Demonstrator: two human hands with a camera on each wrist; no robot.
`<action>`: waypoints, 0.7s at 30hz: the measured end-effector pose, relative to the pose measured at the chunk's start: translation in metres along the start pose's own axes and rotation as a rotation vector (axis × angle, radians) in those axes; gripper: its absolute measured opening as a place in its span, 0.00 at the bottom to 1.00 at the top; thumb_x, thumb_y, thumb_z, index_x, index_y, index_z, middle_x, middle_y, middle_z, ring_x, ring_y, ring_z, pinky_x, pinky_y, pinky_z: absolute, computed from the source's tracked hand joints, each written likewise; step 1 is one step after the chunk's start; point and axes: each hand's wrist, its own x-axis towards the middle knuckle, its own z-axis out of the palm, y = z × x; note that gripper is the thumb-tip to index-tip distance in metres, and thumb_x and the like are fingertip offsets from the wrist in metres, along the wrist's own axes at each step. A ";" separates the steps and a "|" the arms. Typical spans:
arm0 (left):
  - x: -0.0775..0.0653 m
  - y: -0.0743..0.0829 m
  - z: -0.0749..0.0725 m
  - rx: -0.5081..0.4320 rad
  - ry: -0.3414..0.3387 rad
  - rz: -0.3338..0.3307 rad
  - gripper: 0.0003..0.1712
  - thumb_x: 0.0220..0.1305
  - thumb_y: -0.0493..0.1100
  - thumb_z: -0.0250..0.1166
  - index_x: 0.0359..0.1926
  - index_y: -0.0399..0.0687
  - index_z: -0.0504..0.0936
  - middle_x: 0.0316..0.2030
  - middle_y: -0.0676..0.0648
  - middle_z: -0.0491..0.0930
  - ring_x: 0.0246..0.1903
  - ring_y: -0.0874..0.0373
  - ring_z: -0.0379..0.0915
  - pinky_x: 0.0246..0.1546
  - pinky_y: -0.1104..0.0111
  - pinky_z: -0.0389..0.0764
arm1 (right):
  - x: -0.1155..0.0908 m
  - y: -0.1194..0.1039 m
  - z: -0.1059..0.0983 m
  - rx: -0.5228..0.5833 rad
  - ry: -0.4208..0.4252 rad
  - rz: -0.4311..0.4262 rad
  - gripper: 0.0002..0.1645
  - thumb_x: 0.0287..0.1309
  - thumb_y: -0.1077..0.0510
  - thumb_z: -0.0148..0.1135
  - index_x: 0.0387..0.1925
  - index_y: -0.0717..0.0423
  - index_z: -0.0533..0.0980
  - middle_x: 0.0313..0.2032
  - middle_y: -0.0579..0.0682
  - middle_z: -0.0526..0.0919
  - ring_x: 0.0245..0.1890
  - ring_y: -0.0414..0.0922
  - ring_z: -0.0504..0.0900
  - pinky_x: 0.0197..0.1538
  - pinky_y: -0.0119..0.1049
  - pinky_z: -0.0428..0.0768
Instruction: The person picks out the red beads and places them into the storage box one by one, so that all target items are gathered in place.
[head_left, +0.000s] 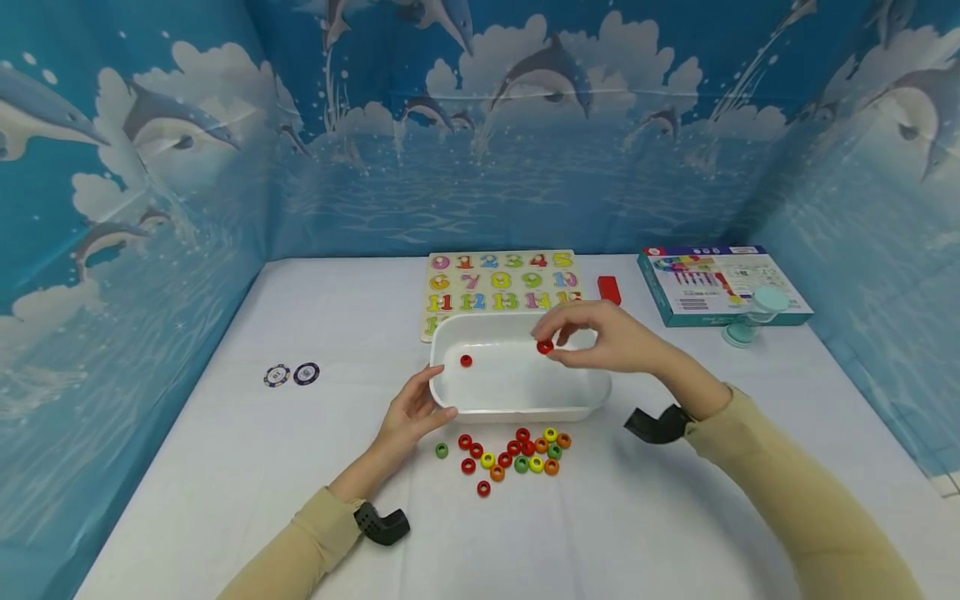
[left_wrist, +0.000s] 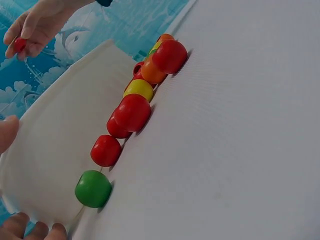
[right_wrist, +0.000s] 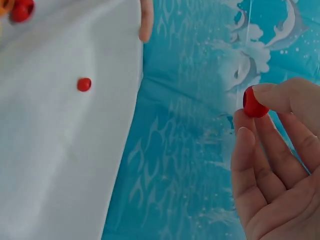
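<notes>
Between thumb and fingertip my right hand [head_left: 600, 337] pinches a red bead [right_wrist: 255, 102] with a hole through it. This hand is above the right part of a white tray [head_left: 517, 392]. One more red bead [head_left: 466, 361] lies on the tray's floor, toward its left. My left hand [head_left: 408, 415] holds the tray's left end, thumb at the front corner and fingers along the side. In front of the tray, red, orange, yellow and green beads lie loosely grouped, with a green bead [left_wrist: 93, 189] at the left end.
Behind the tray lies a number puzzle board [head_left: 487, 279], with a red block [head_left: 609, 289] beside it. A boxed set [head_left: 720, 287] sits at the back right, a pale green-capped object [head_left: 753, 317] against it. Two round chips [head_left: 306, 373] are on the left.
</notes>
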 end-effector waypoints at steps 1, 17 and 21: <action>0.000 0.000 0.000 -0.001 0.000 -0.004 0.39 0.52 0.37 0.66 0.64 0.43 0.58 0.67 0.50 0.45 0.64 0.55 0.47 0.58 0.72 0.60 | 0.009 0.003 -0.003 0.015 0.003 0.020 0.15 0.46 0.69 0.64 0.40 0.62 0.76 0.40 0.52 0.79 0.36 0.44 0.77 0.40 0.35 0.80; -0.005 0.024 0.008 0.025 -0.008 -0.045 0.38 0.54 0.33 0.63 0.64 0.40 0.56 0.67 0.45 0.42 0.65 0.50 0.44 0.60 0.69 0.58 | 0.095 0.092 0.045 0.159 -0.241 0.368 0.21 0.44 0.61 0.68 0.43 0.61 0.76 0.37 0.47 0.80 0.37 0.43 0.79 0.42 0.35 0.79; -0.004 0.024 0.007 0.020 -0.005 -0.044 0.37 0.54 0.33 0.63 0.63 0.41 0.57 0.67 0.44 0.43 0.65 0.53 0.44 0.60 0.68 0.58 | 0.100 0.103 0.061 0.095 -0.275 0.410 0.18 0.43 0.62 0.68 0.40 0.57 0.77 0.35 0.45 0.81 0.35 0.42 0.79 0.39 0.34 0.79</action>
